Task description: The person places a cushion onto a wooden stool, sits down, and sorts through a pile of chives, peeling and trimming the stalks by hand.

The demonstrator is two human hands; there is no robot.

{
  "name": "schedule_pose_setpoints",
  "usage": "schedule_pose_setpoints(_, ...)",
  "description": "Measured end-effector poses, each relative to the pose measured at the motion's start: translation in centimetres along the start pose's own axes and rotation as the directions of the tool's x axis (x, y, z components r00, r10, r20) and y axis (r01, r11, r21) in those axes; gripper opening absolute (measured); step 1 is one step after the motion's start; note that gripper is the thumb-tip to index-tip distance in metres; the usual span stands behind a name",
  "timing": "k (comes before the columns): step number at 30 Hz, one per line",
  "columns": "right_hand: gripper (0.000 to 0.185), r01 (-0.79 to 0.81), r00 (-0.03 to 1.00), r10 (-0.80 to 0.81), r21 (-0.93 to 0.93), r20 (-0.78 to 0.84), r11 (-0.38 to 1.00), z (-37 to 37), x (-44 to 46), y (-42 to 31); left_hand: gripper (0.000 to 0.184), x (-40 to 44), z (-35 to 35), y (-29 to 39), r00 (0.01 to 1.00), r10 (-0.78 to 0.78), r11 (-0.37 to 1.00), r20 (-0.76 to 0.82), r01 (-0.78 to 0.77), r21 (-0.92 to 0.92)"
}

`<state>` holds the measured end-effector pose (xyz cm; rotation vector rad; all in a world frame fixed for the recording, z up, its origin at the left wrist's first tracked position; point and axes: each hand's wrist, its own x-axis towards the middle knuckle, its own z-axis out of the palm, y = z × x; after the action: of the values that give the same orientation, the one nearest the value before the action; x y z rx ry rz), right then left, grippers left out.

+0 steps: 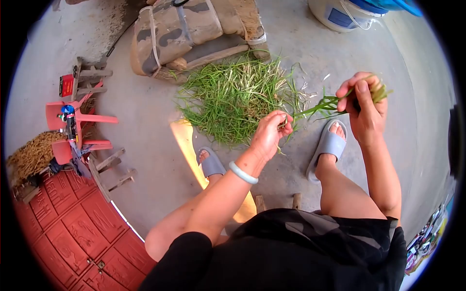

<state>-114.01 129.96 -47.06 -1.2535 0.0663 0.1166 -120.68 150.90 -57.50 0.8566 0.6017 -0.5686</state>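
Observation:
My right hand (367, 109) is closed around a small bunch of long, thin green stalks (320, 107), whose pale ends stick out past its fingers on the right. The stalks stretch leftwards to my left hand (273, 132), which pinches their leafy tips between thumb and fingers. A pale bangle (243, 172) circles my left wrist. Just beyond both hands, a loose heap of green leaves and stalks (218, 99) is spread on the floor, with whitish bits at its right side.
My sandalled feet, one in a grey sandal (330, 145), stand either side below the heap. Behind it lies a strapped camouflage bundle (187, 34) on wood. A white bucket (335, 15) stands at upper right. Left are a red chair (56, 116) and a red door (82, 228).

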Motion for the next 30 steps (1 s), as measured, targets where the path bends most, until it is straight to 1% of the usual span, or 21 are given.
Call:
schedule_pose_setpoints(1, 0.017, 0.051, 0.999, -0.051, -0.008, -0.002, 0.999, 0.3, -0.2, -0.1, 0.016, 0.1, -0.1, -0.1, 1.0, -0.014, 0.997, 0.015, 0.013, 0.074)
schedule_pose_setpoints(3, 0.017, 0.064, 0.998, -0.064, -0.033, 0.003, 0.997, 0.6, -0.1, -0.4, 0.017, 0.5, -0.2, -0.2, 0.998, -0.051, 0.972, 0.045, 0.039, 0.23)
schedule_pose_setpoints(4, 0.018, 0.063, 0.998, -0.063, -0.044, 0.003, 0.997, 0.7, -0.2, -0.4, 0.025, 0.5, 0.0, -0.5, 0.997, -0.025, 0.956, 0.07, 0.004, 0.292)
schedule_pose_setpoints(5, 0.018, 0.032, 0.999, -0.032, -0.037, 0.002, 0.999, 0.6, -0.2, -0.4, 0.028, 0.6, -0.6, -1.7, 0.991, 0.109, 0.846, 0.082, -0.136, 0.515)
schedule_pose_setpoints(6, 0.018, 0.004, 1.0, -0.004, -0.03, 0.002, 1.0, 0.3, 0.0, -0.5, 0.031, 0.9, -1.8, -3.2, 0.963, 0.235, 0.664, 0.129, -0.256, 0.703)
schedule_pose_setpoints(7, 0.018, -0.02, 1.0, 0.02, -0.025, 0.002, 0.999, 0.1, 0.1, -0.5, 0.031, 0.7, -2.0, -2.8, 0.948, 0.275, 0.554, 0.157, -0.29, 0.78)
schedule_pose_setpoints(8, 0.02, -0.062, 0.997, 0.06, -0.037, -0.05, 0.997, 0.2, 0.1, -0.6, 0.031, 0.4, -2.2, -2.3, 0.931, 0.315, 0.432, 0.184, -0.314, 0.846)
schedule_pose_setpoints(9, 0.021, -0.095, 0.994, 0.092, -0.04, -0.066, 0.995, 0.2, 0.2, -0.7, 0.032, 0.2, -2.3, -1.8, 0.911, 0.355, 0.304, 0.211, -0.325, 0.895)
schedule_pose_setpoints(10, 0.021, -0.129, 0.989, 0.125, -0.042, -0.083, 0.991, 0.1, 0.3, -1.0, 0.03, 0.7, -3.4, -1.6, 0.868, 0.434, 0.23, 0.243, -0.367, 0.901)
schedule_pose_setpoints(11, 0.022, -0.162, 0.983, 0.157, -0.044, -0.1, 0.986, 0.0, 0.4, -1.1, 0.028, 1.3, -4.8, -1.3, 0.834, 0.51, 0.23, 0.21, -0.368, 0.901)
schedule_pose_setpoints(12, 0.024, -0.184, 0.972, 0.174, -0.048, -0.159, 0.982, 0.2, 0.5, -1.2, 0.025, 1.9, -6.2, -1.0, 0.793, 0.583, 0.23, 0.176, -0.369, 0.9)
schedule_pose_setpoints(13, 0.025, -0.209, 0.966, 0.202, -0.025, -0.161, 0.978, 0.1, 0.5, -1.1, 0.022, 2.7, -8.0, -0.4, 0.761, 0.645, 0.309, 0.069, -0.343, 0.887)
schedule_pose_setpoints(14, 0.025, -0.232, 0.96, 0.228, -0.003, -0.163, 0.973, -0.2, 0.6, -1.0, 0.019, 3.6, -10.2, 0.2, 0.741, 0.661, 0.469, -0.12, -0.283, 0.837)
schedule_pose_setpoints(15, 0.025, -0.255, 0.953, 0.255, 0.02, -0.165, 0.967, -0.3, 0.6, -0.9, 0.016, 4.4, -12.4, 1.1, 0.708, 0.637, 0.617, -0.304, -0.233, 0.751)
schedule_pose_setpoints(17, 0.029, -0.295, 0.937, 0.298, 0.041, -0.185, 0.955, -0.3, 0.6, -0.8, 0.016, 5.9, -16.2, 3.4, 0.615, 0.705, 0.561, -0.353, -0.18, 0.808)
schedule_pose_setpoints(19, 0.031, -0.309, 0.929, 0.314, 0.054, -0.196, 0.949, -0.4, 0.5, -0.8, 0.015, 8.1, -20.7, 4.8, 0.582, 0.735, 0.486, -0.347, -0.096, 0.868)
schedule_pose_setpoints(21, 0.031, -0.313, 0.925, 0.32, 0.067, -0.203, 0.947, -0.2, 0.5, -0.9, 0.017, 9.4, -22.7, 6.0, 0.613, 0.743, 0.344, -0.269, -0.004, 0.939)
schedule_pose_setpoints(22, 0.032, -0.312, 0.923, 0.319, 0.066, -0.213, 0.948, -0.2, 0.6, -1.1, 0.018, 9.8, -22.5, 7.1, 0.677, 0.678, 0.302, -0.284, 0.095, 0.949)
schedule_pose_setpoints(25, 0.032, -0.319, 0.917, 0.326, 0.067, -0.23, 0.945, 0.0, 0.7, -1.1, 0.02, 9.4, -20.7, 8.0, 0.741, 0.576, 0.235, -0.347, 0.256, 0.938)
schedule_pose_setpoints(29, 0.032, -0.331, 0.918, 0.337, 0.065, -0.21, 0.941, 0.2, 0.6, -1.1, 0.02, 8.8, -20.5, 8.0, 0.733, 0.621, 0.097, -0.276, 0.277, 0.956)
schedule_pose_setpoints(30, 0.032, -0.332, 0.918, 0.34, 0.071, -0.204, 0.94, 0.2, 0.5, -1.1, 0.019, 8.8, -20.6, 8.2, 0.744, 0.595, 0.159, -0.305, 0.262, 0.952)
